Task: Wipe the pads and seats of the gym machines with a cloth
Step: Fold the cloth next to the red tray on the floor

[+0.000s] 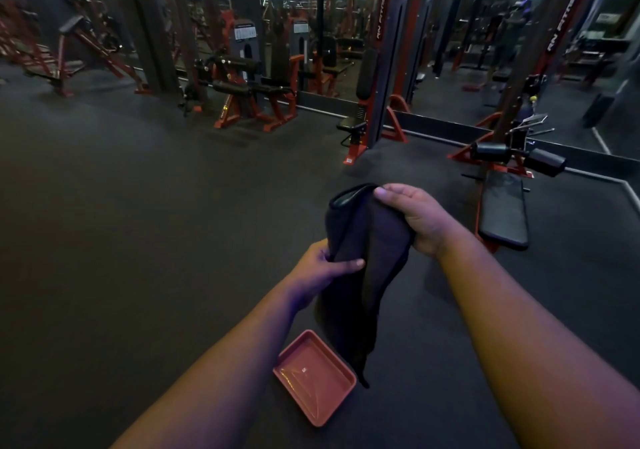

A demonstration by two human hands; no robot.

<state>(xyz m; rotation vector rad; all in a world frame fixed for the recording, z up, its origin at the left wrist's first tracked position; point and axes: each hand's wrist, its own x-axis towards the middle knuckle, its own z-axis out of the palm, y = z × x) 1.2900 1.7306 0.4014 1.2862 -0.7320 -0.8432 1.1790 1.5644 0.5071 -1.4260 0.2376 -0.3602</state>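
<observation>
A dim gym with red-framed machines stands on a dark rubber floor [173, 227]. The dark, limp cloth [367, 241] hangs lengthwise, gripped at its top by the right hand [415, 220] and pinched lower down by the left hand [322, 265], above a pink plastic tray [313, 377] on the floor. The nearest target, a long black padded bench seat [504, 209], lies ahead to the right with its long axis pointing away, closest to the right hand, so that hand likely leads.

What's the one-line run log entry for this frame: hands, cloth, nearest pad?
phase: pre-wipe | left hand: grips cloth | right hand: grips cloth top | bench pad: untouched | tray: on floor
</observation>
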